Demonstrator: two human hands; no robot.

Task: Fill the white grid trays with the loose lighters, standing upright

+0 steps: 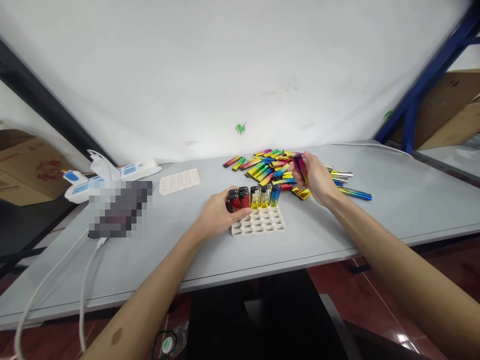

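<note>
A white tray (258, 225) with rows of round holes lies on the grey table (337, 220) in front of me. Several lighters (255, 196) stand upright in its far row, red ones at the left, yellow and blue ones at the right. My left hand (219, 215) rests at the tray's left edge, fingers curled against it and the red lighters. My right hand (315, 177) is raised over a loose pile of colourful lighters (270, 167) behind the tray, pinching a dark purple lighter (300, 167).
A second white tray (180, 181) lies at the back left. A white power strip (112, 175) and a blurred dark object (120, 207) with white cables (84, 280) sit at the left. Cardboard boxes (446, 107) and a blue frame (427, 80) stand at the right.
</note>
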